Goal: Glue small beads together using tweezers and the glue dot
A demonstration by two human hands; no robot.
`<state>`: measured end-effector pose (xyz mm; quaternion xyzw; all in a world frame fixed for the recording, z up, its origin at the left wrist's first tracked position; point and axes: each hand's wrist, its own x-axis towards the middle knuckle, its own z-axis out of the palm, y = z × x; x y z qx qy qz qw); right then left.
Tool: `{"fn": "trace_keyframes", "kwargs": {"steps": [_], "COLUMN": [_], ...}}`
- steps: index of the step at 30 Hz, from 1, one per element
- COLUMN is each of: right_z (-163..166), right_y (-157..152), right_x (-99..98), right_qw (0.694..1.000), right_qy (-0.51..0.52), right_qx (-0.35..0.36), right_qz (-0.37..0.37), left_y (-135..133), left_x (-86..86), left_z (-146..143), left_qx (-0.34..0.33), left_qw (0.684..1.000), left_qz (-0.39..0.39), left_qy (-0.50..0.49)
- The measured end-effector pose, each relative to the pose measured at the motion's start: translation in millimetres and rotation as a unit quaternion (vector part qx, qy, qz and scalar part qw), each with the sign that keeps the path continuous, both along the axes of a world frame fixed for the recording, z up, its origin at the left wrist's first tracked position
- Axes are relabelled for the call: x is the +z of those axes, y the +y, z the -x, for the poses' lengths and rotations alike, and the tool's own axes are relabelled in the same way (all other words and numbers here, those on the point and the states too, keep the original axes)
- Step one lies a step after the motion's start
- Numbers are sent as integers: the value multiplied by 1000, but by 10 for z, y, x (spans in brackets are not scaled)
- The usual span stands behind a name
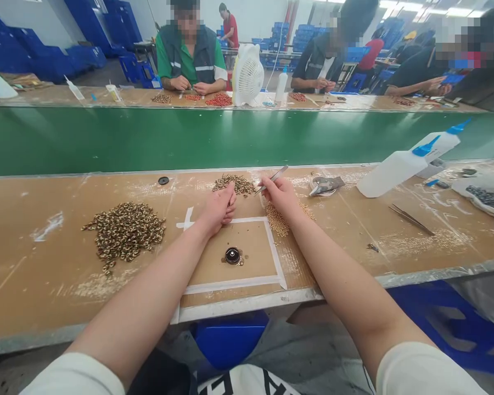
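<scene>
My right hand point(278, 193) is closed around metal tweezers point(279, 174), whose tip points left and down toward a heap of small brass-coloured parts point(241, 185). My left hand point(220, 207) is closed just in front of that heap, fingers curled in; whatever its fingertips pinch is too small or hidden to name. Under my right wrist lies a pile of small pale beads point(280, 220), partly covered by the hand. A small round black dish point(233, 255) with a light spot in its middle sits within a white tape outline point(234, 284) between my forearms.
At left is a big pile of brass-and-dark ring-like pieces point(127, 233); a black disc point(163, 180) lies behind it. To the right are a small silvery pouch point(327, 185), two white bottles point(391, 174) and spare tweezers point(411, 219). Beyond the green belt point(119, 140), other people work.
</scene>
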<state>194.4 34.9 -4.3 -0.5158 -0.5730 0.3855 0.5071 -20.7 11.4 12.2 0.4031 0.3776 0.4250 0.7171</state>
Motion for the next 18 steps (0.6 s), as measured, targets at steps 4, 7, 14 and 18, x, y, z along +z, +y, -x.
{"fn": "trace_keyframes", "kwargs": {"steps": [4, 7, 14, 18], "right_z": [-90, -188, -296, -235], "right_y": [-24, -50, -91, -89], "right_x": [47, 101, 201, 171], "right_qw": [999, 996, 975, 969], "right_qy": [-16, -78, -221, -243], "right_qx": [-21, -14, 18, 46], "right_qz": [-24, -32, -12, -15], "left_y": [36, 63, 37, 61], "left_x": [17, 27, 96, 116], "left_z": [39, 84, 76, 70], "left_qx": [-11, -27, 6, 30], "left_qw": [999, 991, 976, 984], "left_qz": [17, 53, 129, 84], "left_qy": [-50, -118, -174, -155]}}
